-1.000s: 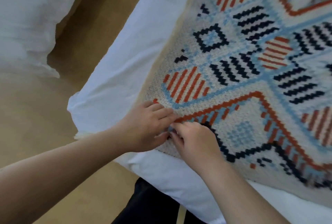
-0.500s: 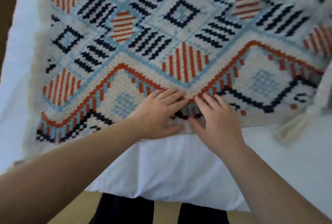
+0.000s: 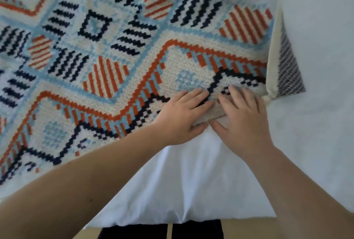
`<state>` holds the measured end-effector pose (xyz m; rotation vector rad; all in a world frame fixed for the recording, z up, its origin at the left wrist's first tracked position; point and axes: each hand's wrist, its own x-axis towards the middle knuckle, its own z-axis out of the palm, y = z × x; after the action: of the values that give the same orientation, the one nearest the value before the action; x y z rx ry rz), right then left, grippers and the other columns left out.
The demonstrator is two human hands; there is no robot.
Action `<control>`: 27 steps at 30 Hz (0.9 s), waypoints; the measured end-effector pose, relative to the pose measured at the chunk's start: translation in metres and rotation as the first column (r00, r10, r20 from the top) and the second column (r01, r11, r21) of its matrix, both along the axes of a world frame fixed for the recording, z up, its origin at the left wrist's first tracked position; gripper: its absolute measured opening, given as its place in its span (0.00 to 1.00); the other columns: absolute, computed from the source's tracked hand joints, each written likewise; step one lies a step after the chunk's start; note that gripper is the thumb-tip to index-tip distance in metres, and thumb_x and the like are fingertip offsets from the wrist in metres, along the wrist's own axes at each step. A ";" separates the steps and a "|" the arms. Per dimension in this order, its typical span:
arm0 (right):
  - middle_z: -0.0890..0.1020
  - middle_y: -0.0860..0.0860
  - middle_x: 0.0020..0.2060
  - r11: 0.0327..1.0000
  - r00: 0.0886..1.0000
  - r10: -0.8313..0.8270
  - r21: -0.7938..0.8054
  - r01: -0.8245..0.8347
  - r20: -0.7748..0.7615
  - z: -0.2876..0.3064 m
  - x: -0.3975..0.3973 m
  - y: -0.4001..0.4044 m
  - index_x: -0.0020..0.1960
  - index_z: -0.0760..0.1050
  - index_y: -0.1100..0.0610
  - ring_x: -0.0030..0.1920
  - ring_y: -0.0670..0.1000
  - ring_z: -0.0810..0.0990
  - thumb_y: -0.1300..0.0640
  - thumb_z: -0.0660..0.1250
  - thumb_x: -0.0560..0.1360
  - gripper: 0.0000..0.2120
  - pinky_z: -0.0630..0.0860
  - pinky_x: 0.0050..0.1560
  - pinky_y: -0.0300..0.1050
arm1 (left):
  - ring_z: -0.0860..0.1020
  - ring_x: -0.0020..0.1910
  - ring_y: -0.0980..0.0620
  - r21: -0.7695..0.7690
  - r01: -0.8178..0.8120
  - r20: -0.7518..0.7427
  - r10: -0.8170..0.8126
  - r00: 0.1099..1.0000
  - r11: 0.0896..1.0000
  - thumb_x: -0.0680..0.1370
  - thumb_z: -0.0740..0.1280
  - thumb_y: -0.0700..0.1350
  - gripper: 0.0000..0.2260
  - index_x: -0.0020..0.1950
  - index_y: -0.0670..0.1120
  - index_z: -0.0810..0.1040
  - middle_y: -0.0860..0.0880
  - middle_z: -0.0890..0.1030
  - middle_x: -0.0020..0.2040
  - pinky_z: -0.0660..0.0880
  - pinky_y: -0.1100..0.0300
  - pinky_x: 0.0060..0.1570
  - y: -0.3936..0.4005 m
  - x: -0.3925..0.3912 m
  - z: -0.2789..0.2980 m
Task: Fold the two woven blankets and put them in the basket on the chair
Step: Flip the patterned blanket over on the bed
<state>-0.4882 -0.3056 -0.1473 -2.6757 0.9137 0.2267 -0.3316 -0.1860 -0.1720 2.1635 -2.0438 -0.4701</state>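
Observation:
A woven blanket (image 3: 118, 51) with orange, navy and light-blue patterns on cream lies spread over a white bed. My left hand (image 3: 183, 116) and my right hand (image 3: 239, 116) sit side by side at its near edge, towards the right corner. On each hand the fingers lie on top of the weave and the thumb is tucked under the edge, so both pinch the hem. A dark grey woven strip (image 3: 287, 68) shows beside the blanket's right edge; I cannot tell whether it is the underside or a second blanket. Neither basket nor chair is in view.
White bedding (image 3: 316, 104) stretches to the right of the blanket and hangs over the bed's near edge (image 3: 182, 191). Below that edge are my dark trousers (image 3: 162, 232) and a tan floor (image 3: 249, 229).
The view has swung from the blanket's left corner towards its right corner. Both hands have slid right along the near hem, staying close together.

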 end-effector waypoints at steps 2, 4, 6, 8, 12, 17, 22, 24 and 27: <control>0.71 0.58 0.72 0.999 0.999 -0.051 -0.007 0.051 -0.008 -0.003 -0.003 -0.006 0.70 0.74 0.55 0.71 0.65 0.67 0.37 0.63 0.72 0.32 0.65 0.66 0.68 | 0.69 0.74 0.43 -0.069 0.027 0.000 -0.027 1.000 0.997 0.80 0.64 0.53 0.23 0.73 0.45 0.74 0.44 0.73 0.73 0.65 0.44 0.73 -0.013 -0.006 -0.006; 0.68 0.57 0.74 0.992 0.992 -0.128 -0.013 0.128 -0.022 -0.003 -0.005 -0.016 0.72 0.72 0.52 0.72 0.66 0.65 0.33 0.58 0.73 0.34 0.64 0.66 0.69 | 0.71 0.73 0.43 -0.124 0.053 0.011 -0.052 0.999 0.991 0.81 0.63 0.51 0.21 0.71 0.44 0.76 0.43 0.76 0.71 0.67 0.45 0.72 -0.027 -0.009 -0.008; 0.63 0.56 0.77 0.976 0.974 -0.218 -0.004 0.218 -0.065 0.000 -0.009 -0.030 0.75 0.67 0.50 0.75 0.67 0.60 0.32 0.56 0.74 0.35 0.60 0.68 0.69 | 0.72 0.72 0.43 -0.157 0.081 0.022 -0.078 0.997 0.984 0.81 0.62 0.52 0.21 0.70 0.43 0.76 0.44 0.77 0.70 0.67 0.46 0.72 -0.042 -0.011 -0.008; 0.58 0.56 0.79 0.953 0.950 -0.302 0.017 0.304 -0.073 0.000 -0.014 -0.045 0.78 0.62 0.49 0.75 0.67 0.56 0.33 0.59 0.77 0.35 0.58 0.71 0.68 | 0.73 0.71 0.44 -0.180 0.109 0.055 -0.101 0.993 0.978 0.80 0.62 0.53 0.21 0.69 0.43 0.78 0.44 0.78 0.69 0.69 0.46 0.70 -0.058 -0.013 -0.009; 0.59 0.59 0.78 0.939 0.937 -0.338 0.040 0.342 -0.084 0.000 -0.017 -0.070 0.79 0.60 0.49 0.74 0.66 0.60 0.35 0.61 0.77 0.35 0.63 0.70 0.66 | 0.80 0.63 0.44 -0.252 0.076 0.027 -0.071 0.997 0.965 0.73 0.76 0.46 0.17 0.60 0.42 0.84 0.44 0.83 0.61 0.77 0.47 0.61 -0.088 -0.022 -0.014; 0.70 0.52 0.73 0.971 0.960 -0.238 -0.031 0.236 -0.147 -0.005 -0.028 -0.085 0.78 0.62 0.48 0.72 0.58 0.67 0.37 0.59 0.78 0.31 0.64 0.67 0.64 | 0.78 0.66 0.46 -0.262 -0.008 -0.166 -0.037 0.986 0.965 0.81 0.64 0.46 0.14 0.61 0.42 0.84 0.47 0.83 0.62 0.74 0.47 0.67 -0.088 -0.024 -0.020; 0.69 0.55 0.73 0.962 0.957 -0.272 -0.068 0.266 -0.105 -0.007 -0.044 -0.101 0.75 0.67 0.47 0.70 0.60 0.67 0.32 0.58 0.75 0.33 0.59 0.67 0.63 | 0.76 0.68 0.50 -0.185 -0.099 -0.341 0.030 0.940 0.978 0.81 0.65 0.44 0.12 0.62 0.42 0.83 0.49 0.83 0.61 0.72 0.51 0.69 -0.077 -0.037 -0.013; 0.55 0.59 0.78 0.919 0.912 -0.394 -0.024 0.394 -0.115 -0.005 -0.049 -0.112 0.77 0.62 0.46 0.75 0.62 0.55 0.30 0.60 0.74 0.36 0.55 0.71 0.61 | 0.76 0.68 0.51 -0.159 -0.129 -0.377 0.061 0.924 0.979 0.81 0.67 0.43 0.12 0.62 0.43 0.83 0.50 0.83 0.62 0.73 0.50 0.69 -0.075 -0.042 -0.009; 0.47 0.60 0.79 0.827 0.820 -0.558 0.001 0.562 -0.127 0.000 -0.053 -0.130 0.79 0.55 0.45 0.76 0.63 0.51 0.33 0.61 0.75 0.37 0.55 0.72 0.62 | 0.75 0.69 0.51 -0.143 -0.135 -0.405 0.066 0.912 0.980 0.81 0.66 0.44 0.13 0.63 0.42 0.83 0.51 0.82 0.62 0.71 0.50 0.70 -0.070 -0.049 -0.008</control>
<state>-0.5410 -0.4355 -0.1471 -2.2432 1.6653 0.2662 -0.3804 -0.2562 -0.1799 1.8759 -1.6782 -0.6393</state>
